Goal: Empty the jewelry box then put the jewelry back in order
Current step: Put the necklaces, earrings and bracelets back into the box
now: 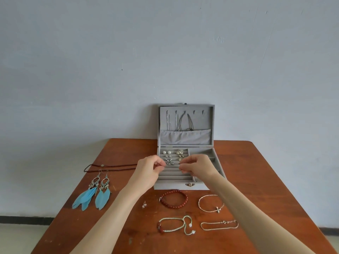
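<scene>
We are somewhere in the middle, and by the look of it in the putting-back half, though that is our reading only. The jewelry box (185, 186) stands open at the far edge of the wooden table (266, 180), its lid (212, 123) upright against the wall. Thin chains (177, 121) hang from the hooks inside the lid, their ends tucked into the fabric pocket below. In the ring-roll section, the back rows hold stud earrings (174, 156) in pairs, while the front rows are bare, and the side compartments on the right show nothing that we can make out.

Our left hand (149, 169) and right hand (197, 165) hover over the rolls, each with fingertips pinched together near the row where the last studs sit. The fingers are curled tight, but whatever they hold is too small to see; we cannot tell whether either hand has an earring or only presses at the velvet.

What is left lies out on the table: a pair of blue feather earrings (93, 193) and a dark cord necklace (110, 166) to the left, one small stud (144, 205) in front of the box, a red bead bracelet (173, 198), a thin silver bracelet (211, 203), a braided cord bracelet (176, 225) and a fine chain bracelet (219, 225). So we judge the studs mostly seated and the bracelets, necklace and feathers not yet stowed.

We find no brand, label or legible writing anywhere; the clasp (189, 184) is plain metal
</scene>
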